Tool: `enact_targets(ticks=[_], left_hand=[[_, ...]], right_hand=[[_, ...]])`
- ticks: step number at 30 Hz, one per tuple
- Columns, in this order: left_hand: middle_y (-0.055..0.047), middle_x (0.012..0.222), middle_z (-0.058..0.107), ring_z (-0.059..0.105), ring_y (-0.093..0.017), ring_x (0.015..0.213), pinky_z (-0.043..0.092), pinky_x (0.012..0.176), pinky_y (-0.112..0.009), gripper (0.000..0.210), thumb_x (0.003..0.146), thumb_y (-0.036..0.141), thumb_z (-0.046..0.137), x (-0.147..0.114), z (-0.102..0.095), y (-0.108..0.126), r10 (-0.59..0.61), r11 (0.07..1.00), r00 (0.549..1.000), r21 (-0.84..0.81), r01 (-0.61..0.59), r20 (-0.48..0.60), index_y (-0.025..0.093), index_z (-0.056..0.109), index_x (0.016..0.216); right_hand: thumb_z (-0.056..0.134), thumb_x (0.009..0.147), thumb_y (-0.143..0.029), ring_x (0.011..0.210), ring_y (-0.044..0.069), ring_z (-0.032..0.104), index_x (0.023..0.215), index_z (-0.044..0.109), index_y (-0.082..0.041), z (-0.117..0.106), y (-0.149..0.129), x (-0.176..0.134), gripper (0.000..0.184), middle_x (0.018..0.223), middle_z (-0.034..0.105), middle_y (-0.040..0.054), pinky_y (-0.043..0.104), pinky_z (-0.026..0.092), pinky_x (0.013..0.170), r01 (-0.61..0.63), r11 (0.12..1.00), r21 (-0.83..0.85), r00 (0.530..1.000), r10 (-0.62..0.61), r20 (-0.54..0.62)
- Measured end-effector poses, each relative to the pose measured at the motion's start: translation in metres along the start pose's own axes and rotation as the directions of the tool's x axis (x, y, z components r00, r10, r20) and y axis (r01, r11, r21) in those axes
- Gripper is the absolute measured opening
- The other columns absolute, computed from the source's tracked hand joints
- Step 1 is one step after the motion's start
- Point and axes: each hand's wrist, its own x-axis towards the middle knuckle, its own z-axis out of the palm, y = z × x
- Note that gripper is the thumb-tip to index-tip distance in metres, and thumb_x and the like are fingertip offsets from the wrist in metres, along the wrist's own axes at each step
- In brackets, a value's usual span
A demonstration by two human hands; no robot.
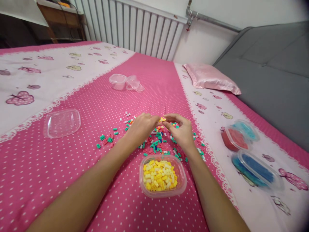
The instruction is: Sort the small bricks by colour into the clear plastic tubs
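Between my two hands are small yellow building blocks [163,119], pinched at the fingertips just above the bed. My left hand [145,126] grips them from the left with its fingers closed, and my right hand [180,130] pinches them from the right. Whether they are joined is too small to tell. Below both hands lies a loose scatter of green, red, white and blue blocks [158,143]. Nearer to me, between my forearms, stands a clear plastic box [142,192] filled with yellow and pale yellow blocks [159,175].
On the right lie lidded boxes of red blocks [235,138] and blue blocks [257,167]. A clear lid [63,123] rests at the left. Farther back are clear containers [118,82] with lids. A pink pillow [212,77] lies by the grey headboard [267,71]; a radiator [135,27] stands behind.
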Motion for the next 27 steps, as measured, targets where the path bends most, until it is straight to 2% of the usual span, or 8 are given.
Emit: enact_targets(ticks=[7,13,19,23,27], left_hand=[[-0.008,0.077,0.072,0.066,-0.021,0.072,0.038,0.067,-0.029,0.024,0.1,0.03,0.054,0.0,0.004,-0.002,0.041,0.999,0.999,-0.005,-0.041,0.004,0.014,0.07,0.095],[-0.007,0.076,0.073,0.066,-0.021,0.07,0.038,0.067,-0.03,0.021,0.1,0.027,0.054,0.0,0.002,0.0,0.04,0.999,0.998,-0.023,-0.039,0.044,0.015,0.071,0.097],[-0.009,0.079,0.074,0.067,-0.022,0.072,0.039,0.067,-0.03,0.023,0.1,0.026,0.052,0.002,0.003,-0.001,0.018,0.998,0.995,-0.067,-0.011,0.095,0.014,0.071,0.097],[-0.009,0.082,0.074,0.068,-0.021,0.075,0.04,0.065,-0.028,0.022,0.099,0.03,0.053,-0.001,0.005,-0.005,-0.025,0.973,0.987,-0.225,0.061,0.16,0.015,0.07,0.1],[-0.007,0.092,0.073,0.067,-0.02,0.081,0.044,0.068,-0.026,0.025,0.092,0.027,0.06,-0.008,0.006,-0.012,-0.008,0.864,0.982,-0.493,0.102,0.189,0.016,0.058,0.115]], right_hand=[[0.075,0.081,-0.028,0.079,0.02,0.07,0.084,0.076,-0.019,0.003,0.001,-0.002,0.009,0.082,0.077,0.0038,0.033,0.052,0.078,0.055,0.995,-0.083,0.998,-0.055,-0.009],[0.073,0.081,-0.027,0.08,0.022,0.07,0.081,0.075,-0.02,0.002,0.002,-0.002,0.008,0.081,0.077,0.0038,0.034,0.052,0.08,0.049,0.995,-0.092,0.999,-0.051,-0.011],[0.072,0.081,-0.03,0.08,0.022,0.07,0.084,0.076,-0.02,0.0,0.002,-0.001,0.012,0.083,0.077,0.0048,0.035,0.052,0.079,0.045,0.994,-0.103,0.998,-0.041,0.04],[0.072,0.081,-0.029,0.083,0.021,0.07,0.093,0.077,-0.021,-0.003,0.004,0.0,0.016,0.091,0.078,0.005,0.034,0.053,0.08,0.072,0.989,-0.132,0.988,-0.053,0.142],[0.071,0.081,-0.028,0.079,0.021,0.069,0.087,0.077,-0.02,-0.004,0.008,0.0,0.011,0.086,0.077,0.0048,0.034,0.052,0.077,0.074,0.983,-0.165,0.987,-0.049,0.152]])
